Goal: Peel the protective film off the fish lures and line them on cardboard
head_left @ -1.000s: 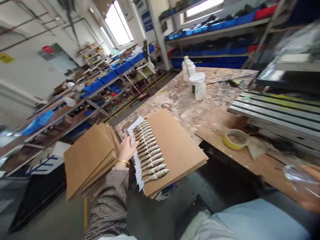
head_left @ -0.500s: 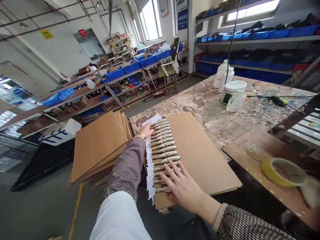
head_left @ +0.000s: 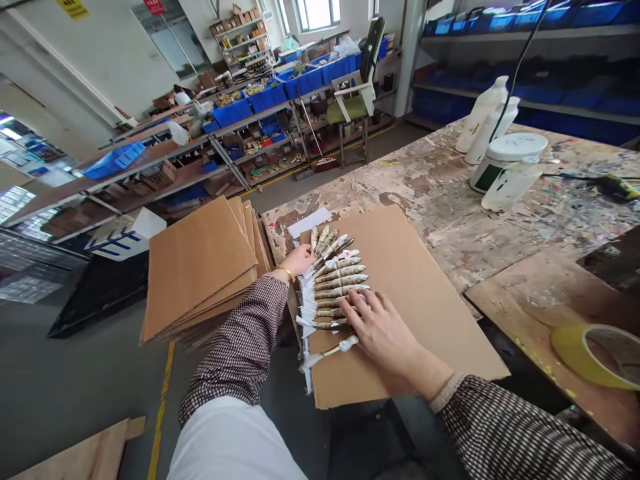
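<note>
A row of small fish-shaped pieces (head_left: 340, 281), mottled brown and cream with white tail ends, lies across a cardboard sheet (head_left: 425, 320). My left hand (head_left: 300, 259) is at the far end of the row, its fingers closed at the tail ends of the far pieces, which fan out and tilt. Fingertips of that hand are partly hidden. My right hand (head_left: 383, 327) lies over the head ends of the nearer pieces, fingers slightly apart and touching them. One piece (head_left: 333, 350) rests apart at the near end, turned over. White paper strips (head_left: 306, 307) run under the tails.
A stack of cardboard sheets (head_left: 200, 267) stands left of the paint-stained table (head_left: 380, 180). White bottles (head_left: 483, 117) and a lidded tub (head_left: 510, 160) stand at the back right. A yellow tape roll (head_left: 575, 353) lies at right on a board.
The evenly lined row has become uneven: far pieces now fan out and some have rolled over. Both hands stay on the row. The camera view has tipped down.
</note>
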{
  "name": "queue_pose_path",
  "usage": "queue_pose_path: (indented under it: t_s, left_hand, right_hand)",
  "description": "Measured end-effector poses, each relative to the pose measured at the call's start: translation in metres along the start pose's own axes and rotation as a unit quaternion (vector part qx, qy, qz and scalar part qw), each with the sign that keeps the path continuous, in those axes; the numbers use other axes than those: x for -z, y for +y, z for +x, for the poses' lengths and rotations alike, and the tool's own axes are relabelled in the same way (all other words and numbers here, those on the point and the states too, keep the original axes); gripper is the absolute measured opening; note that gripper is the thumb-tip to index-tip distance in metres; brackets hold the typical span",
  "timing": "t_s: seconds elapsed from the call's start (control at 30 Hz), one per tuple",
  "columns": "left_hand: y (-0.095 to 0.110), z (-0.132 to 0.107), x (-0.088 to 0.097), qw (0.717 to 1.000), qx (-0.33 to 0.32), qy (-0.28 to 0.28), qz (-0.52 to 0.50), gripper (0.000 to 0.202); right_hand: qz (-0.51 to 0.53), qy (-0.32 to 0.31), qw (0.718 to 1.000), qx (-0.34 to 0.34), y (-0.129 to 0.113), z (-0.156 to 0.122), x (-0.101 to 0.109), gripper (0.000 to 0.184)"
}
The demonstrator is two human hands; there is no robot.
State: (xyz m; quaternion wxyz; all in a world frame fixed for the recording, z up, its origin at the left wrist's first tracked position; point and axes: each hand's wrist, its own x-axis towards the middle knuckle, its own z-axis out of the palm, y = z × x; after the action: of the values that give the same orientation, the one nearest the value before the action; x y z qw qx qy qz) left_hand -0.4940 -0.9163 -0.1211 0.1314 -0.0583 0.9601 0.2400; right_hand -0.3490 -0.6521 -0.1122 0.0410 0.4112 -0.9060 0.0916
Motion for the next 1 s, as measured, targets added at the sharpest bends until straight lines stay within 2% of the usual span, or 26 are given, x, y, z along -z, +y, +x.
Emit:
queue_pose_path:
  t_s: [0.13, 0.27, 0.33, 0.53, 0.7, 0.83, 1.0]
  left_hand:
    - [0.014, -0.028, -0.003, 0.999, 0.024, 0.005, 0.047, 0.049]
    - [0.024, -0.047, -0.008, 0.998, 0.005, -0.006, 0.067, 0.091]
    - [0.025, -0.05, -0.009, 0.998, 0.003, -0.018, 0.057, 0.103]
    - [0.017, -0.05, -0.014, 0.999, 0.027, -0.024, -0.022, 0.081]
    - [0.012, -0.06, -0.029, 0.99, 0.05, 0.012, -0.129, 0.074]
    - [0.008, -0.075, -0.034, 0.967, 0.052, -0.002, -0.249, 0.057]
    - [0.009, -0.101, -0.034, 0.928, 0.042, -0.047, -0.368, 0.046]
  right_hand:
    - [-0.023, -0.001, 1.0, -0.009, -0.003, 0.007, 0.002, 0.053]
    - [-0.021, -0.012, 0.999, -0.029, -0.002, 0.01, -0.002, 0.049]
    - [-0.02, -0.017, 0.999, -0.031, 0.002, 0.009, -0.002, 0.047]
    - [-0.035, -0.013, 0.999, -0.034, 0.011, 0.004, 0.004, 0.046]
    - [-0.05, 0.009, 0.999, -0.019, -0.004, 0.001, -0.002, 0.048]
    - [-0.046, 0.016, 0.999, 0.002, -0.016, -0.003, -0.01, 0.047]
    - [-0.043, 0.048, 0.998, 0.006, -0.014, -0.003, -0.01, 0.051]
